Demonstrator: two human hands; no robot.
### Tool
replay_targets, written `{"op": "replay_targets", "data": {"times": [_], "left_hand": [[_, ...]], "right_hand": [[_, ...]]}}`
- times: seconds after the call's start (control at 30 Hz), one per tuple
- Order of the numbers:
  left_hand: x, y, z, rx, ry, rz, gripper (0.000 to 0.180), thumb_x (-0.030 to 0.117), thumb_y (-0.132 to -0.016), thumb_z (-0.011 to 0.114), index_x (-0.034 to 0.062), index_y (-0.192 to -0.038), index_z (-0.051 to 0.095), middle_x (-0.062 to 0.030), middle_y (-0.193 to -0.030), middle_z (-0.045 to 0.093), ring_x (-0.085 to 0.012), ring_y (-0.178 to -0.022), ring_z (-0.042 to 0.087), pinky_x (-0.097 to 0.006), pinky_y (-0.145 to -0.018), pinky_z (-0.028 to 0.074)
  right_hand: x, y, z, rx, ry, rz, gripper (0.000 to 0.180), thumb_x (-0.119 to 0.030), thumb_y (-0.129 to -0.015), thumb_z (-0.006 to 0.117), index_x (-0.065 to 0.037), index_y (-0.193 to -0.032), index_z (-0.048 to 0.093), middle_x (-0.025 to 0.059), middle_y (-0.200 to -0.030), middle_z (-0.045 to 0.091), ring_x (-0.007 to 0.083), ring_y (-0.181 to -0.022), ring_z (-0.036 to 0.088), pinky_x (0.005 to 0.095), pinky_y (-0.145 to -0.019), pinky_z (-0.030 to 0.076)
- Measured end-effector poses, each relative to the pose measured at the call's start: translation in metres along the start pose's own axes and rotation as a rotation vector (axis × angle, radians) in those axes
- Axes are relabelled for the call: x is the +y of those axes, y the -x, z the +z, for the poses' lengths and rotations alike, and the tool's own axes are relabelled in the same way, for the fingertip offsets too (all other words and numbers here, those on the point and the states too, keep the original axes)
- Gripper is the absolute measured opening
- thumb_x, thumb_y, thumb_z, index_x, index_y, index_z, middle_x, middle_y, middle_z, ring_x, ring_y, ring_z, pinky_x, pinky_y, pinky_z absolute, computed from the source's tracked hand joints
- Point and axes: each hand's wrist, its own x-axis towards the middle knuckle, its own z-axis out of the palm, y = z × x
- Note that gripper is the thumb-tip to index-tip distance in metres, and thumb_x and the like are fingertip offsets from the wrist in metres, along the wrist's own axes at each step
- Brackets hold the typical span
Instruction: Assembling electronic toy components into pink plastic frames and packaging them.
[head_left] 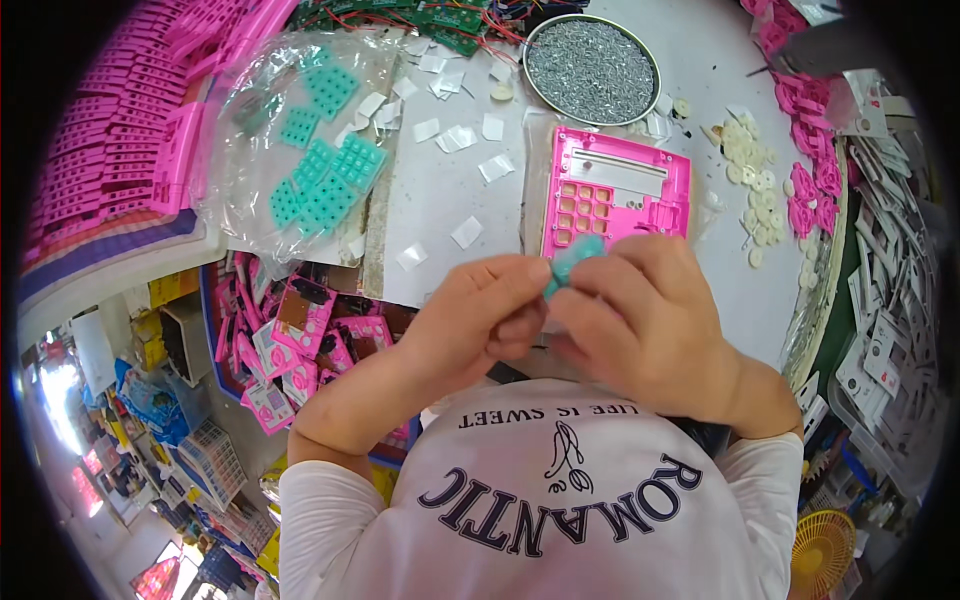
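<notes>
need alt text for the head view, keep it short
Both hands, left hand and right hand, pinch a small teal rubber keypad above a white table. Just beyond lies an open pink calculator shell, with a bag of teal keypads to the left and a round tray of screws behind.

Pretty bright, even light all over, so the white worktop (440,190) looks a bit washed out and shadows stay soft. There's some glare on the clear plastic bag (290,150). Heavy fisheye bending toward the black rim, and the edges go smeary. The hands are slightly soft, centre's mostly sharp.
</notes>
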Motion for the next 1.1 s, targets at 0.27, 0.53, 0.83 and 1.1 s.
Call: {"op": "replay_targets", "data": {"times": [0.27,0.53,0.83,1.1], "left_hand": [[0.008,0.022,-0.008,-0.021,-0.486,0.22,0.023,0.013,-0.103,0.058,-0.0015,-0.12,0.065,-0.0016,-0.103,0.066,-0.0049,-0.083,0.054,-0.021,-0.071,0.044],[0.013,0.014,-0.023,0.129,-0.552,0.373,0.023,0.012,-0.099,0.057,-0.0027,-0.115,0.065,-0.0007,-0.091,0.063,-0.0012,-0.062,0.039,-0.019,-0.054,0.028],[0.015,0.011,-0.034,0.091,-0.435,0.357,0.018,0.008,-0.1,0.061,-0.0013,-0.114,0.067,-0.0009,-0.101,0.066,-0.0063,-0.091,0.056,-0.022,-0.082,0.045],[0.017,0.01,-0.04,0.158,-0.435,0.374,0.018,0.008,-0.099,0.061,-0.0008,-0.113,0.067,-0.0006,-0.101,0.066,-0.005,-0.09,0.056,-0.021,-0.08,0.045]], "right_hand": [[0.036,0.017,-0.002,-0.018,-0.393,0.272,0.018,-0.006,-0.08,0.073,-0.002,-0.097,0.068,0.0084,-0.083,0.063,0.024,-0.067,0.06,0.0359,-0.059,0.05],[0.087,-0.003,0.029,0.001,-0.226,0.369,0.017,-0.008,-0.082,0.072,-0.002,-0.098,0.068,0.0098,-0.082,0.064,0.0242,-0.068,0.063,0.034,-0.062,0.051],[0.093,-0.016,0.019,-0.124,-0.177,0.311,0.019,-0.009,-0.079,0.074,-0.003,-0.097,0.068,0.0099,-0.084,0.064,0.0261,-0.075,0.065,0.0382,-0.068,0.053],[0.048,0.005,0.011,-0.182,0.089,0.203,0.072,-0.029,-0.079,0.078,-0.001,-0.139,0.051,0.0197,-0.143,0.049,0.0394,-0.133,0.046,0.0492,-0.107,0.039]]}}
